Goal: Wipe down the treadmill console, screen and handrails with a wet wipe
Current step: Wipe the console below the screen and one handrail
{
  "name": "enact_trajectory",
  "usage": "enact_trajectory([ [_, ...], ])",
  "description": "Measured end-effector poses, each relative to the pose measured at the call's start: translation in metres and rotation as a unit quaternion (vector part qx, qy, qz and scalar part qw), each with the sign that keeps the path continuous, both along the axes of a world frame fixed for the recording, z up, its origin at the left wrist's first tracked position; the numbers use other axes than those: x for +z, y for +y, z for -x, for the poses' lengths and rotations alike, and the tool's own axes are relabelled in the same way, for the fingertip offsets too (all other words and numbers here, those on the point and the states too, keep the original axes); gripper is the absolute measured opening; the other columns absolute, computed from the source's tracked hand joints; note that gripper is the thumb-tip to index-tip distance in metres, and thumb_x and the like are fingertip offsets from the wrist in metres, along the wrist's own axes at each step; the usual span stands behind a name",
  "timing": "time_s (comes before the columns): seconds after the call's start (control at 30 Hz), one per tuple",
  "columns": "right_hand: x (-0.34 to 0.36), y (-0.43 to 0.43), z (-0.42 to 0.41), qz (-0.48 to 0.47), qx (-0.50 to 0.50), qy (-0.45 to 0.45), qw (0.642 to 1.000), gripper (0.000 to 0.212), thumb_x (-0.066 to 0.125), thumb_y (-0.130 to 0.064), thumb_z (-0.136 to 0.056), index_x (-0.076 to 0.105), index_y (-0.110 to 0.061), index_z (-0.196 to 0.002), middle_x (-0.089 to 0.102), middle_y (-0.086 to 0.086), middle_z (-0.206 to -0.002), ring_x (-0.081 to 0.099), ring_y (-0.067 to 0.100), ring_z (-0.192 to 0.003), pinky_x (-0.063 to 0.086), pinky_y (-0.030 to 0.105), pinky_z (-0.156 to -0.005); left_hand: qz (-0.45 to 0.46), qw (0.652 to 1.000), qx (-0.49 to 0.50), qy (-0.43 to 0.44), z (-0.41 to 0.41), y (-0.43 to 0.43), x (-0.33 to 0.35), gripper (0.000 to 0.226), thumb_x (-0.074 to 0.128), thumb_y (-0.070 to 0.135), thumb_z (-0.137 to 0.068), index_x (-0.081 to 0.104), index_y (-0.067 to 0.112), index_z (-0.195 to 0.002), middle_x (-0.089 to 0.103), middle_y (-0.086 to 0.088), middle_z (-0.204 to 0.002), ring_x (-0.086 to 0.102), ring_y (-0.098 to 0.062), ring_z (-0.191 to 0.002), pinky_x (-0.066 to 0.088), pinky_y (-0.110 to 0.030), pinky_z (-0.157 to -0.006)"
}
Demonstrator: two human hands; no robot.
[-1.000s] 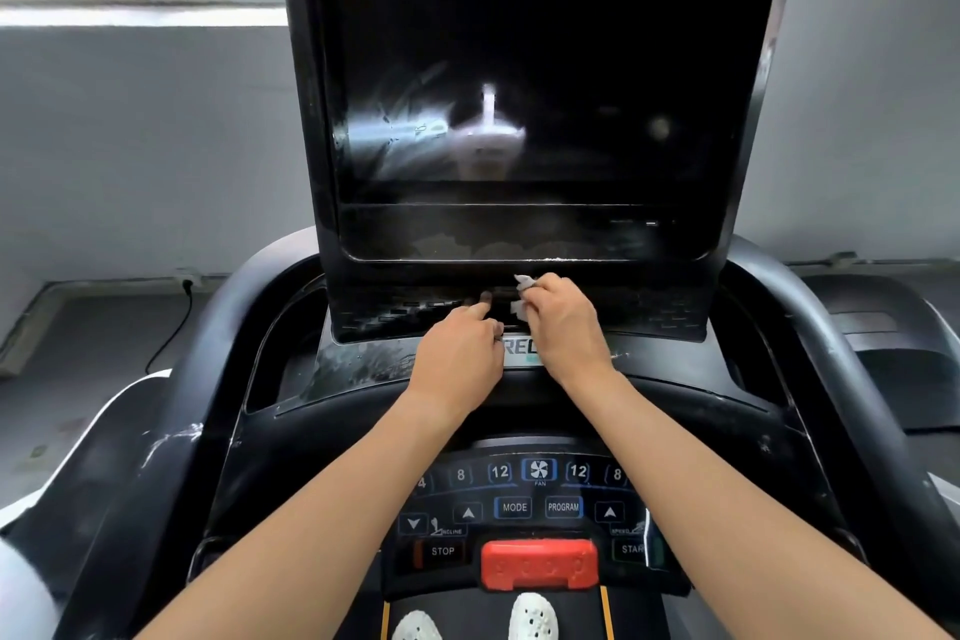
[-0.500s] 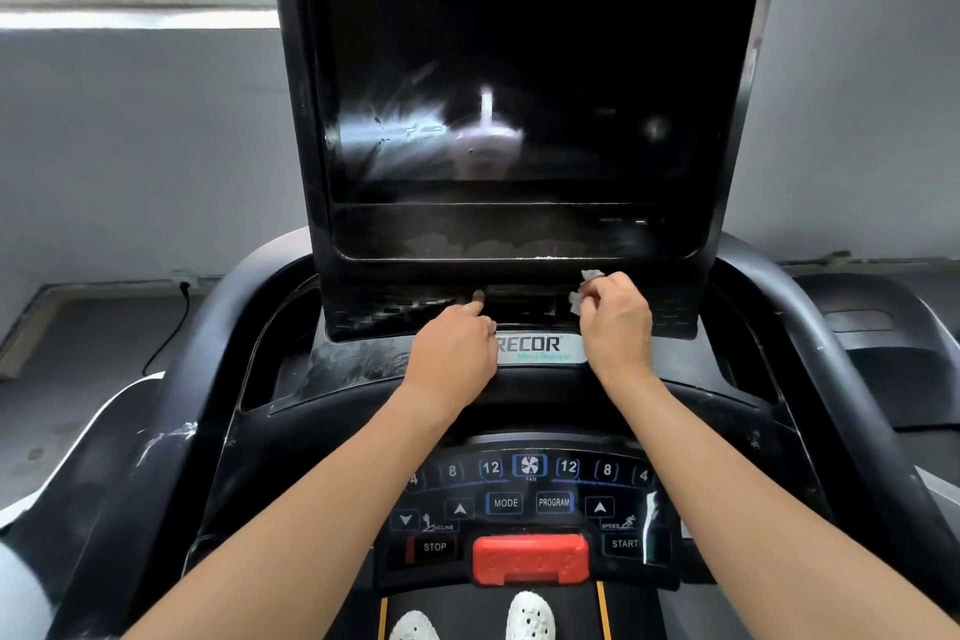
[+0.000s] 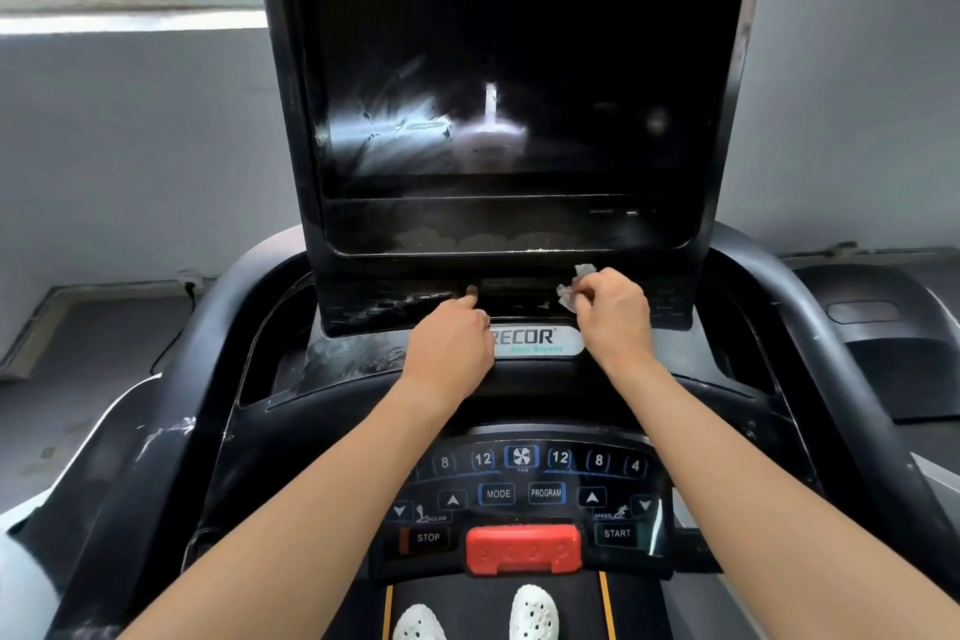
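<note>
right hand [image 3: 613, 312] pinches wipe [image 3: 571, 290] at 5 o'clock of screen [image 3: 519, 68]; left hand [image 3: 451, 346] curled, empty. screen smeared, so likely early: keys [image 3: 519, 493], rails [image 3: 836, 359] left.

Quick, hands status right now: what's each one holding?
Left hand: fingers curled, nothing visible in it, index tip on the panel below the screen.
Right hand: closed on the wipe, at the same panel.
</note>
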State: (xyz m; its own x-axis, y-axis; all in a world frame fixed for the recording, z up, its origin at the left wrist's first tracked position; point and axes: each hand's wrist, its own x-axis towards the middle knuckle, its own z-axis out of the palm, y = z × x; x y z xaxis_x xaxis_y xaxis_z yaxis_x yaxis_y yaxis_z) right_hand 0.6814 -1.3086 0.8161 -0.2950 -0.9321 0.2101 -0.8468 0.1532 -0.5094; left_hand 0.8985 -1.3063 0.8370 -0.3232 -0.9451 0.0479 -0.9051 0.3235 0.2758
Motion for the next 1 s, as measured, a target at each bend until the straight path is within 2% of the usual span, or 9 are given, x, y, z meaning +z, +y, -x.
enact_trajectory([
  [0.17,0.003,-0.004,-0.027,-0.015,0.077,0.037,0.996,0.015,0.064,-0.015,-0.096,0.079,-0.013,-0.098,0.065,0.001,-0.093,0.059,0.019,-0.089,0.05,0.031,-0.079,-0.001,1.0,0.004,0.005,0.002,0.001,0.001,0.032,0.048,0.021,-0.1,0.079,0.014,-0.103,0.069,-0.003,-0.128,0.064,-0.02,-0.114,0.054,-0.033,-0.087],
  [0.27,0.005,-0.007,-0.038,-0.034,0.126,0.075,0.989,0.018,0.061,-0.015,-0.097,0.078,-0.014,-0.102,0.065,0.002,-0.095,0.059,0.022,-0.092,0.052,0.035,-0.081,-0.001,1.0,0.004,0.007,0.002,0.002,0.003,0.032,0.049,0.022,-0.1,0.079,0.016,-0.107,0.066,-0.001,-0.135,0.062,-0.018,-0.119,0.052,-0.031,-0.09],
  [0.4,0.007,-0.007,-0.029,-0.034,0.133,0.103,0.985,0.017,0.062,-0.015,-0.097,0.079,-0.014,-0.102,0.064,0.001,-0.094,0.056,0.02,-0.087,0.05,0.031,-0.074,0.0,1.0,0.009,0.012,0.001,0.002,0.003,0.032,0.049,0.023,-0.1,0.079,0.015,-0.107,0.065,0.0,-0.137,0.063,-0.019,-0.116,0.053,-0.032,-0.088],
  [0.47,0.004,-0.003,-0.029,-0.015,0.125,0.1,0.987,0.013,0.066,-0.012,-0.095,0.078,-0.008,-0.097,0.059,0.003,-0.092,0.056,0.019,-0.08,0.051,0.03,-0.069,-0.001,1.0,0.01,0.016,0.0,0.003,0.003,0.031,0.05,0.023,-0.1,0.08,0.016,-0.107,0.065,0.0,-0.136,0.063,-0.018,-0.116,0.054,-0.032,-0.088],
  [0.6,0.002,-0.005,-0.037,-0.013,0.12,0.085,0.989,0.009,0.068,-0.008,-0.092,0.076,-0.005,-0.091,0.059,0.003,-0.087,0.059,0.018,-0.073,0.052,0.029,-0.066,0.001,0.999,0.015,0.03,-0.001,0.003,0.002,0.031,0.051,0.025,-0.101,0.078,0.017,-0.113,0.063,0.001,-0.141,0.059,-0.017,-0.126,0.052,-0.032,-0.095],
  [0.7,0.003,-0.01,-0.042,-0.015,0.145,0.115,0.982,0.008,0.069,-0.01,-0.091,0.077,-0.012,-0.088,0.062,0.001,-0.081,0.059,0.019,-0.072,0.053,0.033,-0.065,0.006,0.999,0.018,0.028,-0.001,0.003,0.0,0.031,0.051,0.026,-0.102,0.078,0.017,-0.112,0.066,0.001,-0.137,0.059,-0.016,-0.126,0.052,-0.031,-0.095],
  [0.83,0.004,-0.013,-0.048,-0.025,0.2,0.127,0.971,0.011,0.068,-0.01,-0.092,0.077,-0.016,-0.089,0.064,-0.001,-0.08,0.057,0.02,-0.076,0.05,0.031,-0.066,0.008,1.0,0.024,0.013,0.002,0.002,-0.001,0.03,0.052,0.027,-0.1,0.079,0.016,-0.107,0.07,0.001,-0.127,0.061,-0.017,-0.119,0.053,-0.032,-0.089],
  [0.9,0.005,-0.013,-0.044,-0.029,0.198,0.135,0.971,0.012,0.067,-0.011,-0.093,0.078,-0.017,-0.094,0.066,-0.001,-0.082,0.05,0.019,-0.078,0.052,0.034,-0.065,0.013,1.0,0.025,0.005,0.003,0.002,-0.001,0.029,0.052,0.027,-0.1,0.079,0.016,-0.104,0.072,0.003,-0.119,0.063,-0.016,-0.113,0.053,-0.031,-0.086],
  [1.0,0.007,-0.01,-0.032,-0.046,0.167,0.151,0.973,0.016,0.064,-0.011,-0.095,0.078,-0.017,-0.098,0.067,-0.001,-0.085,0.043,0.018,-0.081,0.051,0.033,-0.065,0.006,1.0,0.026,0.007,0.002,0.002,-0.001,0.028,0.053,0.026,-0.099,0.079,0.015,-0.103,0.072,0.002,-0.12,0.063,-0.018,-0.113,0.054,-0.032,-0.085],
])
